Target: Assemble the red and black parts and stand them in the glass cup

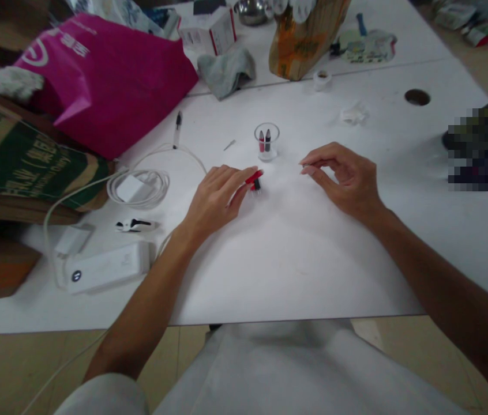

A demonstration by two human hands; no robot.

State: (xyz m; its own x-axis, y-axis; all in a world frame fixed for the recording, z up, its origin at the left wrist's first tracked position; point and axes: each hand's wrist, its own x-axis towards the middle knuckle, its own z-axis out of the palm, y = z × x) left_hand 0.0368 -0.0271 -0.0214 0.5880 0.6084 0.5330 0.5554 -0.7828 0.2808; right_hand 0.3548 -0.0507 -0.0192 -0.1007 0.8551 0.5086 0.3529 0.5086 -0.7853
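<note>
Your left hand (218,193) pinches a red piece (252,177) slanting rightward and away from you, your right hand (348,180) pinches a small piece (304,166) too blurred to name, and the clear cup (267,156) stands beyond both on the bench (296,259), nearer the left grip.

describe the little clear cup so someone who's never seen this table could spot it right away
On the white table, find the big pink bag and look to its right. Just beyond the left hand, towards the right hand, is the clear cup. Unlike its neighbours, it holds a red pointed piece and a black pointed piece standing upright inside.
</note>
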